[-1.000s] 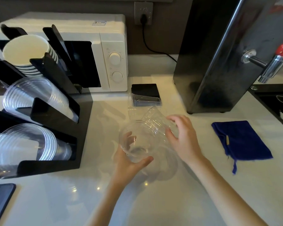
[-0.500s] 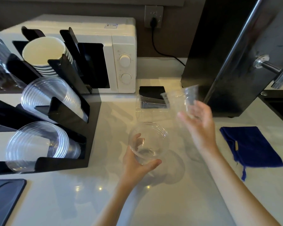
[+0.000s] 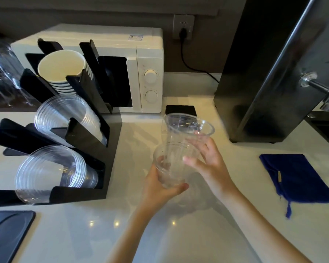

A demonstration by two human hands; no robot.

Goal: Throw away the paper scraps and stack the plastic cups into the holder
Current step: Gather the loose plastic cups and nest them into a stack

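My left hand (image 3: 160, 184) wraps the base of a clear cup (image 3: 170, 168) held just above the counter (image 3: 179, 234), fingers and thumb pressed around its wall. My right hand (image 3: 209, 160) pinches a second cup (image 3: 186, 130) by its side, below the rim, fingers curled on the plastic. This upper cup sits bottom-first in the mouth of the lower one, only partly seated; its rim stands well clear of the lower rim. Both long axes run near-to-far and slightly tilted, mouths facing up and away from me.

The holder (image 3: 95, 168) stands to the left, well apart from both grips. Its lanes lie angled, with stacks (image 3: 51, 171) of clear cups mouth-outward toward the near left. My left hand is the nearer to it. Judgement: the upper cup needs pressing down along the shared axis before the nested pair goes left, mouth turned to match a lane. No paper scraps are visible on the counter. A blue cloth (image 3: 292, 177) lies far right.
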